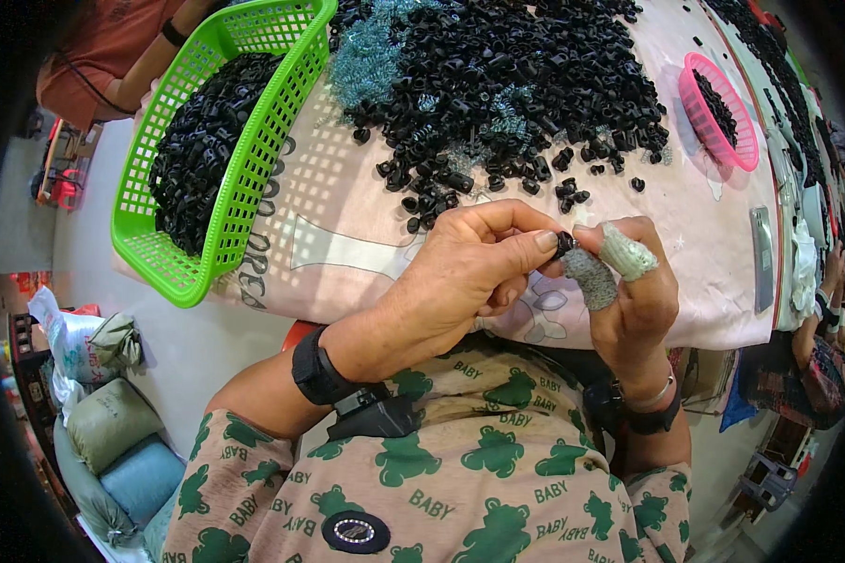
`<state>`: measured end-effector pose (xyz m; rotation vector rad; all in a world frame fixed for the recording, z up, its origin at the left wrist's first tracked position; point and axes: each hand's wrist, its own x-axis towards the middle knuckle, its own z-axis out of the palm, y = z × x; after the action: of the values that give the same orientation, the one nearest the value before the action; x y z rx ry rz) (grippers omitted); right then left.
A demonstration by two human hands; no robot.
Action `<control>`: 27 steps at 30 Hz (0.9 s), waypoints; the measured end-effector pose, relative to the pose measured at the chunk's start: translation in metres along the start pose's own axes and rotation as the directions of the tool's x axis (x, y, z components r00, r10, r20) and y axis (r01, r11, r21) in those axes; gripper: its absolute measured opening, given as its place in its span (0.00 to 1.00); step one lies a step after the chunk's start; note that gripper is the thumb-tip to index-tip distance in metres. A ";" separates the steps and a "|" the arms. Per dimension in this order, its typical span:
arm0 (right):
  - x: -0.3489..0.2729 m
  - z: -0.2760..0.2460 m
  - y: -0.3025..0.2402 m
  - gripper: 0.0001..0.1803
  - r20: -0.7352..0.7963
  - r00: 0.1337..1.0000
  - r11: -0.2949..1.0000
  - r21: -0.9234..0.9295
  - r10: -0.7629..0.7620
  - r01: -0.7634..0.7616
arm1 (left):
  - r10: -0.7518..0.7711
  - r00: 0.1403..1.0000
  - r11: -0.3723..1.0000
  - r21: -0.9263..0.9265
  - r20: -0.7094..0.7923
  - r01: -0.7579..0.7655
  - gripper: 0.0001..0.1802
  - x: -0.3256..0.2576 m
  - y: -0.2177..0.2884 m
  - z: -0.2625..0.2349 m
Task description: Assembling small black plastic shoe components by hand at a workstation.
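Note:
Above the near edge of the table, my left hand pinches a small black plastic part between thumb and forefinger. My right hand closes on the same part from the other side. A grey knitted finger cover and a pale, worn one sit on two of its fingers. Just beyond my hands spreads a big heap of small black plastic parts. Bluish metal coil springs lie in a clump at the heap's left, with more scattered through it.
A green plastic basket full of black parts stands at the table's left. Toward the right is a pink basket with some black parts. A grey metal strip lies near the right edge. Other people's arms show at both sides.

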<state>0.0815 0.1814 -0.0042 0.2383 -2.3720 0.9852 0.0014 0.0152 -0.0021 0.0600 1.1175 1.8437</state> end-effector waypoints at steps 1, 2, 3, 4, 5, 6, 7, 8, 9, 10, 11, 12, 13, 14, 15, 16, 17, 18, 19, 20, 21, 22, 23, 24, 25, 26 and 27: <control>0.001 -0.002 -0.001 0.19 0.004 1.000 0.999 0.044 0.011 -0.011 | -0.016 1.000 0.999 -0.033 0.021 0.017 0.08 0.000 0.002 0.000; 0.000 -0.002 0.000 0.19 0.004 1.000 0.999 0.044 0.012 -0.012 | -0.031 0.999 0.997 -0.065 0.043 0.034 0.08 0.000 0.003 0.001; 0.000 -0.003 0.001 0.19 0.010 1.000 0.998 0.061 0.028 -0.028 | -0.032 0.999 0.997 -0.065 0.044 0.035 0.08 0.000 0.003 0.001; 0.000 -0.003 0.002 0.18 0.018 0.999 0.996 0.080 0.043 -0.044 | -0.041 0.999 0.998 -0.054 0.036 0.043 0.09 0.000 0.003 0.001; 0.000 -0.003 0.004 0.18 0.019 0.999 0.996 0.082 0.043 -0.045 | -0.050 0.998 0.998 -0.044 0.027 0.051 0.09 0.001 0.002 0.001; 0.000 -0.004 0.005 0.18 0.015 0.999 0.996 0.077 0.049 -0.050 | -0.051 0.998 0.998 -0.044 0.025 0.052 0.09 0.002 0.002 0.000; 0.000 -0.004 0.004 0.17 0.011 0.998 0.996 0.070 0.054 -0.055 | -0.029 0.999 0.999 -0.016 0.026 0.030 0.09 0.002 0.002 0.000; 0.000 -0.004 0.003 0.17 0.012 0.998 0.996 0.071 0.055 -0.055 | -0.008 1.000 1.000 0.011 0.028 0.008 0.09 0.002 0.002 0.001; -0.001 -0.004 0.002 0.18 0.010 1.000 1.000 0.025 0.019 -0.019 | -0.009 1.000 1.000 0.011 0.026 0.009 0.09 0.001 0.002 0.001; -0.001 -0.004 0.001 0.18 0.010 1.000 1.000 -0.021 -0.015 0.016 | -0.006 1.000 1.000 0.024 0.003 0.006 0.09 0.000 0.002 0.002; 0.000 -0.004 0.000 0.18 0.011 1.000 1.000 -0.020 -0.014 0.014 | -0.003 1.000 0.999 0.037 -0.020 0.004 0.09 0.000 0.002 0.003; 0.001 -0.004 -0.001 0.19 0.026 0.998 0.997 -0.059 -0.052 0.054 | -0.005 1.000 0.999 0.036 -0.021 0.006 0.09 -0.001 0.003 0.004; 0.002 -0.003 -0.002 0.20 0.042 0.995 0.991 -0.099 -0.091 0.095 | -0.005 1.000 0.998 0.064 -0.030 0.007 0.09 -0.002 0.004 0.004; 0.002 -0.002 -0.001 0.20 0.041 0.995 0.991 -0.099 -0.091 0.095 | -0.005 0.999 0.996 0.092 -0.040 0.009 0.09 -0.002 0.005 0.004; 0.000 0.000 0.000 0.21 0.033 0.995 0.992 -0.087 -0.092 0.095 | -0.005 0.999 0.996 0.093 -0.039 0.009 0.09 -0.001 0.002 0.004; -0.001 0.001 0.000 0.23 0.026 0.995 0.993 -0.075 -0.094 0.096 | 0.043 0.998 0.992 0.118 -0.055 -0.036 0.08 0.001 -0.002 0.002; 0.000 0.002 -0.002 0.23 0.026 0.995 0.992 -0.075 -0.095 0.097 | 0.092 0.993 0.986 0.144 -0.070 -0.081 0.07 0.002 -0.004 0.002; 0.001 0.002 -0.004 0.24 0.046 0.996 0.992 -0.092 -0.079 0.083 | 0.093 0.993 0.986 0.145 -0.070 -0.082 0.07 0.001 -0.004 0.003; 0.001 0.002 -0.005 0.24 0.065 0.996 0.992 -0.108 -0.062 0.069 | 0.068 0.993 0.988 0.145 -0.097 -0.053 0.07 -0.001 -0.002 0.007; 0.001 0.002 -0.004 0.24 0.064 0.996 0.992 -0.108 -0.063 0.069 | 0.043 0.991 0.989 0.145 -0.124 -0.025 0.07 -0.002 0.000 0.008; 0.000 0.003 -0.002 0.25 0.045 0.995 0.988 -0.125 -0.090 0.095 | 0.043 0.991 0.989 0.145 -0.123 -0.025 0.07 -0.002 -0.001 0.008; -0.002 0.003 0.000 0.25 0.026 0.993 0.982 -0.144 -0.117 0.120 | 0.057 0.992 0.990 0.132 -0.114 -0.042 0.07 -0.002 -0.001 0.008; -0.002 0.004 0.000 0.25 0.025 0.993 0.982 -0.145 -0.117 0.120 | 0.072 0.992 0.991 0.118 -0.105 -0.059 0.07 -0.003 -0.001 0.008; -0.003 0.006 0.000 0.24 0.014 0.990 0.976 -0.168 -0.139 0.140 | 0.072 0.992 0.991 0.118 -0.104 -0.060 0.07 -0.003 -0.002 0.008; -0.002 0.007 0.000 0.24 0.004 0.987 0.969 -0.190 -0.162 0.160 | 0.078 0.991 0.990 0.130 -0.110 -0.063 0.06 -0.003 -0.002 0.008; -0.002 0.008 0.000 0.24 0.004 0.987 0.968 -0.191 -0.163 0.161 | 0.084 0.990 0.988 0.141 -0.117 -0.067 0.06 -0.002 -0.003 0.008; -0.001 0.009 -0.002 0.22 0.005 0.988 0.966 -0.208 -0.153 0.150 | 0.085 0.990 0.988 0.141 -0.116 -0.068 0.06 -0.003 -0.003 0.009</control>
<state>0.0793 0.1739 -0.0090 0.3274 -2.3849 0.6600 0.0087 0.0196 0.0022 0.0716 1.3426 1.8565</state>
